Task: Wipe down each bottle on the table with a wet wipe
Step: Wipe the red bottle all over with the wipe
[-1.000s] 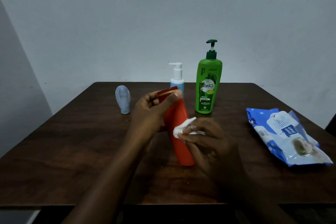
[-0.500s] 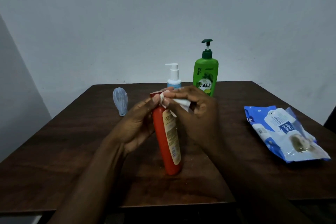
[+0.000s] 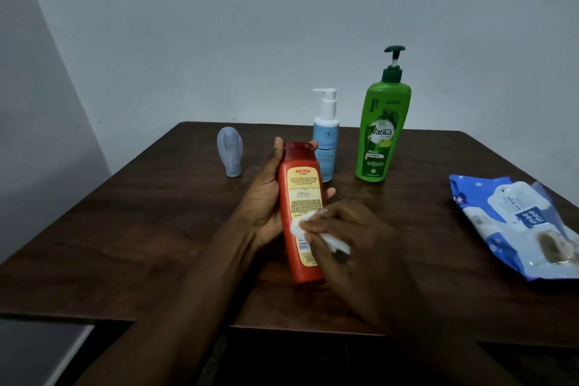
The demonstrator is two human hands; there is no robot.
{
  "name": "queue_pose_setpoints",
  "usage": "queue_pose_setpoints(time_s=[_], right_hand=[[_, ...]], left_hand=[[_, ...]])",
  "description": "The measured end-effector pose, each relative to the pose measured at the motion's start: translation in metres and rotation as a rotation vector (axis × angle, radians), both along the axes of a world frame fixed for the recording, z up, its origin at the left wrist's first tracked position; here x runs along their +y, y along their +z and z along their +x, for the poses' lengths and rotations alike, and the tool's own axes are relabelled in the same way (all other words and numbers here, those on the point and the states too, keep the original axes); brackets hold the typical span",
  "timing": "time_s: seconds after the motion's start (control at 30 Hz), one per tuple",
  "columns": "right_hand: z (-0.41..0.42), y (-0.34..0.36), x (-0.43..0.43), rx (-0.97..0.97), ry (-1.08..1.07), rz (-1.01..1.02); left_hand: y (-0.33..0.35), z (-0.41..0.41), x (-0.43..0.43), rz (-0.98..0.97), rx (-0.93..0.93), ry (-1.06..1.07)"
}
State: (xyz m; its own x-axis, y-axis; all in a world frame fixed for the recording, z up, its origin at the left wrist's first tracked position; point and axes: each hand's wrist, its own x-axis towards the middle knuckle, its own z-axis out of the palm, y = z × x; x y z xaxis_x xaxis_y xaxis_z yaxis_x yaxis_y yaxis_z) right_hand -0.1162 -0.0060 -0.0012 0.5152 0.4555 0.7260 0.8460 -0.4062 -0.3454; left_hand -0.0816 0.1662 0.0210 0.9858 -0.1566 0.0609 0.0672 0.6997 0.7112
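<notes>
My left hand (image 3: 264, 197) grips a red shampoo bottle (image 3: 297, 185) with a yellow back label, holding it upright with its base near the table. My right hand (image 3: 354, 238) presses a white wet wipe (image 3: 300, 226) against the lower part of that label. Behind stand a pale blue pump bottle (image 3: 326, 141) and a tall green pump bottle (image 3: 380, 131). A small grey-blue bottle (image 3: 230, 150) stands upside down on its cap at the back left.
A blue and white wet wipe pack (image 3: 520, 222) lies at the right edge of the dark wooden table (image 3: 141, 229). A plain wall rises right behind the table's far edge.
My right hand has moved the wipe from the bottle's cap down to the lower label. The label has turned to face me, and the view has shifted left and down.
</notes>
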Motion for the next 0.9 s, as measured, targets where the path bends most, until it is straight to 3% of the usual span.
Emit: queue_pose_setpoints(time_s=[0.07,0.23,0.53,0.63,0.73,0.9], right_hand=[[0.001,0.003,0.011,-0.118,0.039,-0.059],[0.028,0.032,0.041,-0.186,0.03,-0.027],[0.052,0.049,0.033,0.105,-0.1,0.33],[0.038,0.03,0.028,0.032,-0.137,0.234],[0.019,0.02,0.032,-0.13,-0.036,0.063],[-0.003,0.012,0.02,-0.158,0.116,-0.212]], left_hand=[[0.0,0.001,0.0,-0.01,-0.003,-0.004],[0.0,-0.003,0.002,-0.075,-0.002,-0.021],[-0.003,-0.003,0.003,-0.009,-0.022,0.07],[-0.002,-0.002,0.001,-0.02,-0.012,0.072],[0.0,0.003,0.002,-0.09,0.012,0.055],[-0.003,0.005,0.004,-0.075,0.0,0.015]])
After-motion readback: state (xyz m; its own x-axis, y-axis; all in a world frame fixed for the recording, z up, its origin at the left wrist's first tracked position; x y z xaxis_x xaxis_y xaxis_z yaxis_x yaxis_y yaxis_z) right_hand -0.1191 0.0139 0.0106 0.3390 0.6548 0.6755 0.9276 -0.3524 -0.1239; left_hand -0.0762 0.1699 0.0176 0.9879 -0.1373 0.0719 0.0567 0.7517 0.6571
